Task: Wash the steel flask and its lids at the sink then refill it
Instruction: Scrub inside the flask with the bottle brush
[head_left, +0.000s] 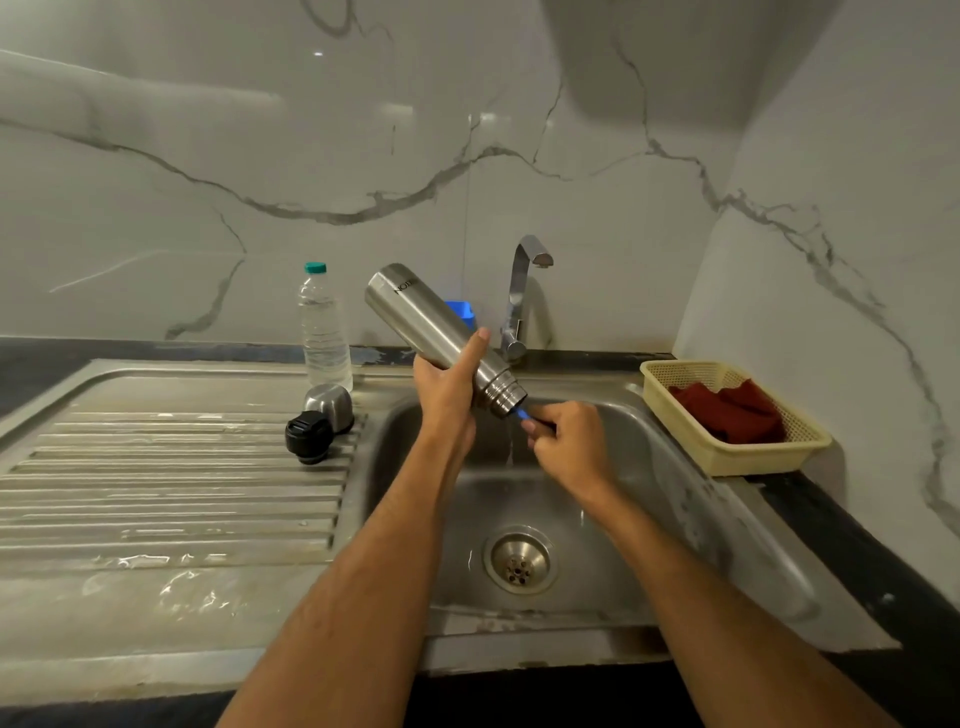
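Observation:
My left hand (447, 384) grips the steel flask (415, 317) around its lower body and holds it tilted, mouth down to the right, over the sink basin (649, 493). Water trickles from the mouth. My right hand (566, 441) holds a blue brush handle (521, 413) whose end goes into the flask's mouth; the brush head is hidden inside. The steel cap (328, 402) and the black inner lid (307, 436) sit on the drainboard (156, 467) just left of the basin.
A clear plastic water bottle (323, 327) with a teal cap stands behind the lids. The tap (522, 296) rises behind the basin, a blue object (465, 312) beside it. A yellow basket (727, 457) holding a red cloth (727, 413) sits at the right.

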